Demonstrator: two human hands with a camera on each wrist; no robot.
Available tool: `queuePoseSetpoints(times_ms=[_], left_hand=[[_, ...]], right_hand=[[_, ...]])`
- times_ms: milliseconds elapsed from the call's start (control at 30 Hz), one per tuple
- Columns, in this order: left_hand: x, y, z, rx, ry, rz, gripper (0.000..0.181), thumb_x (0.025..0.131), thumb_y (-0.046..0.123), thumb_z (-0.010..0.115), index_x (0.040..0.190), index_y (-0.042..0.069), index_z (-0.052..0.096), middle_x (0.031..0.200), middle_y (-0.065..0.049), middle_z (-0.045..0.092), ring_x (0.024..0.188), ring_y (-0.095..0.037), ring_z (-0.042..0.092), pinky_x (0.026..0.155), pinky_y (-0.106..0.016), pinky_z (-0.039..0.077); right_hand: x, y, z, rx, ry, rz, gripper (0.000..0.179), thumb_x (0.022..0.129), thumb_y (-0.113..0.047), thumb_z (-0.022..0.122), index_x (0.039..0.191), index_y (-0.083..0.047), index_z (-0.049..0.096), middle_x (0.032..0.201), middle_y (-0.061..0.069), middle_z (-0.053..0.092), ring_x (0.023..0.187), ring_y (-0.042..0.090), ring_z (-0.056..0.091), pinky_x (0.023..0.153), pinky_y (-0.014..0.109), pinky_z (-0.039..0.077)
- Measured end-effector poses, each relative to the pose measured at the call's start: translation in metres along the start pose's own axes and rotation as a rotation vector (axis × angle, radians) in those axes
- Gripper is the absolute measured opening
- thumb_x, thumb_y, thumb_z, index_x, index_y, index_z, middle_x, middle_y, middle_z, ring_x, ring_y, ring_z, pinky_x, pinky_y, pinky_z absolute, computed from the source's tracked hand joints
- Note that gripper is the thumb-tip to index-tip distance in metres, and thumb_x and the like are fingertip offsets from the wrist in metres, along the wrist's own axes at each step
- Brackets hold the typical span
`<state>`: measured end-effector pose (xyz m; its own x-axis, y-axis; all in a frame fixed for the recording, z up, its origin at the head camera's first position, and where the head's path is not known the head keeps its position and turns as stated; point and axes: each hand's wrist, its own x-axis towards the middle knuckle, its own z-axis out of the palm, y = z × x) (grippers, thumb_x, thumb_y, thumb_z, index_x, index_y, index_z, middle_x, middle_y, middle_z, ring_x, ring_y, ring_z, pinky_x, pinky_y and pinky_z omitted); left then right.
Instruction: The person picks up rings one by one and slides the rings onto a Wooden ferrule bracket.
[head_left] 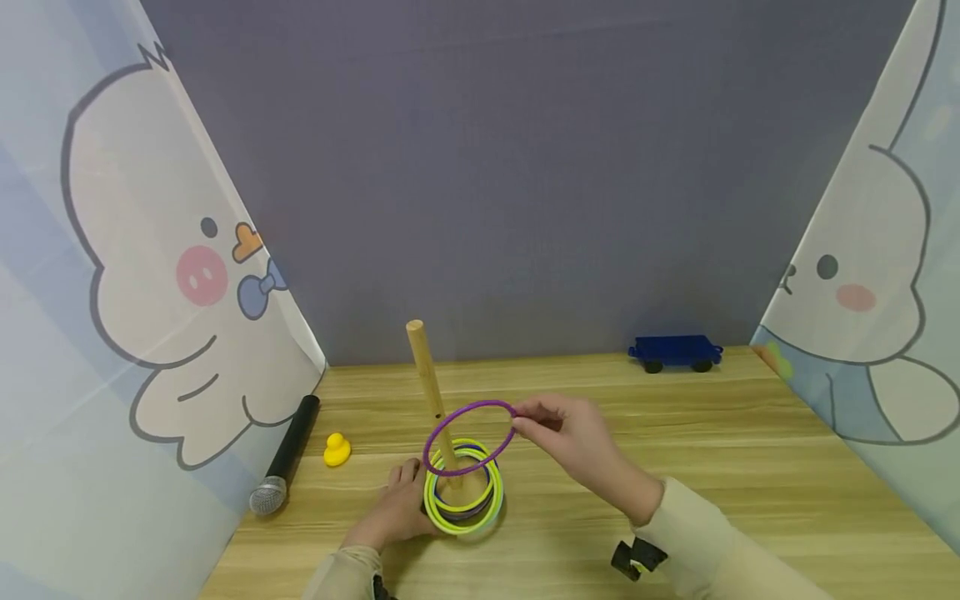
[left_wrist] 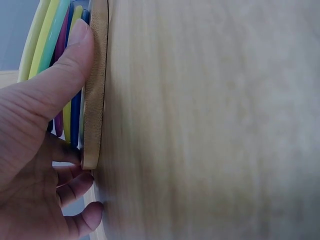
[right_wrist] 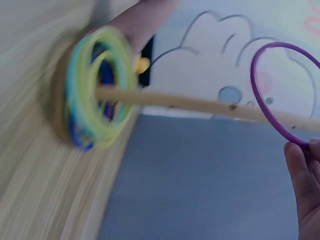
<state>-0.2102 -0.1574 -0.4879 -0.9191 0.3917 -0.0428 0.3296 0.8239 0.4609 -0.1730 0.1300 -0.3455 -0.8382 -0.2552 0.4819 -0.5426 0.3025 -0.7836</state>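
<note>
A round wooden base (left_wrist: 95,115) carries an upright wooden peg (head_left: 426,371). Several thin rings (head_left: 500,492), yellow, green, blue and purple, lie stacked around the peg's foot. My left hand (head_left: 402,504) grips the base from its left side. In the left wrist view, the thumb lies across the base's edge beside the rings and the fingers bend at its rim. My right hand (head_left: 576,437) pinches a purple ring (right_wrist: 254,75) between thumb and fingertips. The ring hangs tilted above the stack, and the peg shows inside its loop.
To the left, a yellow rubber duck (head_left: 337,451) sits near a black microphone (head_left: 294,446) with a silver head. A dark blue toy wagon (head_left: 677,351) stands at the back right. Grey cloth (head_left: 480,183) rises behind the wooden table (head_left: 750,467), with cartoon-printed panels (head_left: 150,317) at both sides.
</note>
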Motion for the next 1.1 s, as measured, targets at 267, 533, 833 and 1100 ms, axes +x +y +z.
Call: queuePoseSetpoints(times_ms=[267,533,833,1100], left_hand=[[0.0,0.001,0.0,0.032,0.041,0.031,0.117,0.057,0.048,0.091,0.141,-0.014,0.037,0.138,-0.028,0.036,0.124,-0.045,0.034,0.093,-0.066,0.038],[-0.001,0.003,-0.002,0.009,0.017,0.028,0.114,0.061,0.048,0.09,0.142,-0.012,0.036,0.138,-0.027,0.037,0.124,-0.044,0.034,0.093,-0.065,0.038],[-0.002,0.003,-0.002,0.007,0.018,0.026,0.117,0.06,0.048,0.091,0.142,-0.013,0.035,0.136,-0.028,0.037,0.125,-0.046,0.033,0.094,-0.067,0.037],[-0.004,0.002,-0.004,0.003,0.025,0.041,0.118,0.059,0.051,0.09,0.142,-0.013,0.036,0.137,-0.03,0.037,0.125,-0.047,0.033,0.097,-0.067,0.035]], right_hand=[[0.029,-0.029,0.017,0.428,0.051,0.153,0.018,0.09,-0.011,0.07,0.101,0.003,0.068,0.095,0.018,0.07,0.085,0.026,0.069,0.077,0.038,0.057],[0.053,-0.036,0.03,0.683,0.093,0.247,0.014,0.092,-0.001,0.065,0.101,0.009,0.063,0.088,0.014,0.069,0.08,0.02,0.07,0.079,0.038,0.056],[0.046,-0.012,0.048,0.721,0.102,0.488,0.019,0.093,0.0,0.063,0.107,0.013,0.061,0.086,0.012,0.07,0.079,0.018,0.071,0.079,0.033,0.056],[0.012,0.036,0.07,0.623,0.021,0.597,0.022,0.091,0.0,0.064,0.105,0.017,0.06,0.082,0.011,0.07,0.072,0.015,0.07,0.069,0.027,0.057]])
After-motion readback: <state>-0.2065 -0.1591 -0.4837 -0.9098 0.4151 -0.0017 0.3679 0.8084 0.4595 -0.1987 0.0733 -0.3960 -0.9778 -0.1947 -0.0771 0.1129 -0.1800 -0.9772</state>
